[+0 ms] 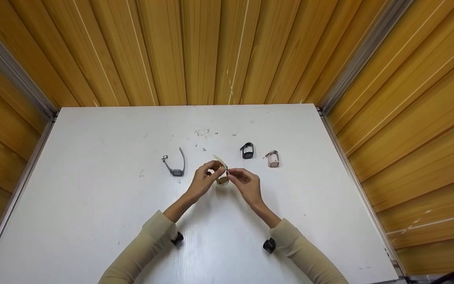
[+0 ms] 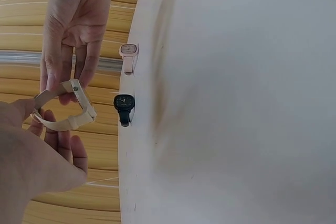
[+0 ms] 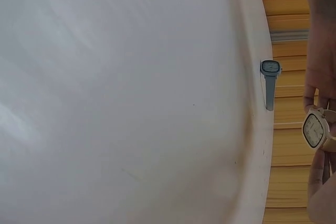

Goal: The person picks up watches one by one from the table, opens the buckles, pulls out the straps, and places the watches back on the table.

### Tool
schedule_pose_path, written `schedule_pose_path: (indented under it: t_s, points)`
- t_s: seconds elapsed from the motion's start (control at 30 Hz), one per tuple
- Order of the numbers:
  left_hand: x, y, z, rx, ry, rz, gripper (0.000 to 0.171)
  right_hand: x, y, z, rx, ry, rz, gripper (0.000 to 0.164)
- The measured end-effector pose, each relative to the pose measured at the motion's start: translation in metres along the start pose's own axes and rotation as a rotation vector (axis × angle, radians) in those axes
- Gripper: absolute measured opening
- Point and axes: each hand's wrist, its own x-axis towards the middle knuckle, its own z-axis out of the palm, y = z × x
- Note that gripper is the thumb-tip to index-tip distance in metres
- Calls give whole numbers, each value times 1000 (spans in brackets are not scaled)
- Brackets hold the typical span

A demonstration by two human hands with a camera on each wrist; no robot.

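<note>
The cream watch (image 1: 222, 180) is held between the curled fingers of the left hand (image 1: 204, 178) and right hand (image 1: 247, 184), its strap (image 2: 59, 125) pinched by both. Its dial markings (image 3: 314, 130) are shown by the right wrist view, not the head view, where a black watch (image 1: 248, 155) is seen beyond it, rightward.

in the left wrist view, the left hand (image 2: 39, 156) reaches in from the lower left and the right hand (image 2: 76, 27) comes down from the top. between them they hold a cream watch (image 2: 84, 100), its strap curving round into a loop, its case on the side facing the table. both hands pinch the strap at the end away from the case. near the white table's (image 2: 247, 98) edge stand a pink watch (image 2: 128, 50) and a black watch (image 2: 124, 102), dials showing. behind runs wood-grain panelling (image 2: 79, 203) with a grey metal strip (image 2: 21, 57).
</note>
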Motion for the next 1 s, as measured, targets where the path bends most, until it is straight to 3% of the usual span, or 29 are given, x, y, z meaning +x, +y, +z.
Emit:
schedule_pose_path:
  t_s: [0.17, 0.4, 0.7, 1.0]
  points:
    - [0, -5, 2, 4, 7, -21, 19, 0, 4, -1, -8, 0, -3, 17]
    - [10, -44, 9, -8, 31, -32, 20, 4, 28, -5, -22, -32, 6, 24]
    - [10, -45, 4, 12, 39, 25, 19, -5, 1, -1, -128, -82, -49, 30]
    - [13, -43, -1, 7, 80, 20, 18, -7, 0, 1, -179, -93, -68, 33]
